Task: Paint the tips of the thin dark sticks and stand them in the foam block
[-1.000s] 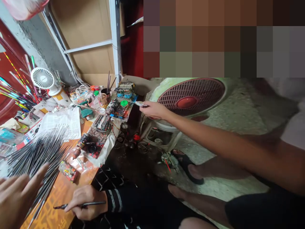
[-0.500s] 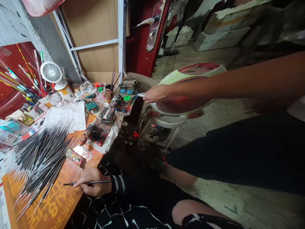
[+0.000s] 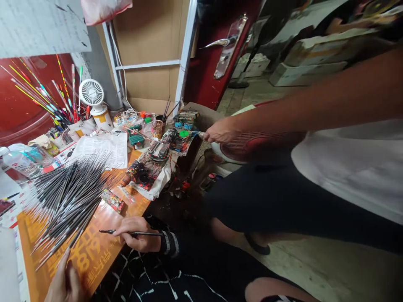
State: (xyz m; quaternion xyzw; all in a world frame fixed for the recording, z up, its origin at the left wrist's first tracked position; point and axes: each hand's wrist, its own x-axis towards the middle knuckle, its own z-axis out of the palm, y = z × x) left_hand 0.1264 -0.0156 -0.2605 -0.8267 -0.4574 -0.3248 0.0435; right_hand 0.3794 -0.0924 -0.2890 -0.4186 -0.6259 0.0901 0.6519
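Observation:
My right hand (image 3: 138, 233), at the table's front edge, is closed around a slim dark paintbrush (image 3: 107, 231), its tip pointing left above the orange tabletop (image 3: 103, 247). At the bottom left, my left hand (image 3: 64, 281) reaches in with its index finger stretched out, the fingertip at the lower end of a thin rod. That rod belongs to a large fanned pile of thin dark rods (image 3: 69, 193) with pale tips, spread across the table. A small paint-spattered block (image 3: 112, 201) lies between the pile and my right hand.
Another person's hand (image 3: 222, 130) reaches in from the right, holding a small pale tool over paint-stained equipment (image 3: 159, 151). A white desk fan (image 3: 92, 93), printed paper (image 3: 105, 149), a plastic bottle (image 3: 22, 161) and upright colourful floats (image 3: 47, 100) stand or lie behind the pile.
My left hand has come into view by the rods. The view has swung left, so the scene sits further right. The other person's body has moved further in from the right.

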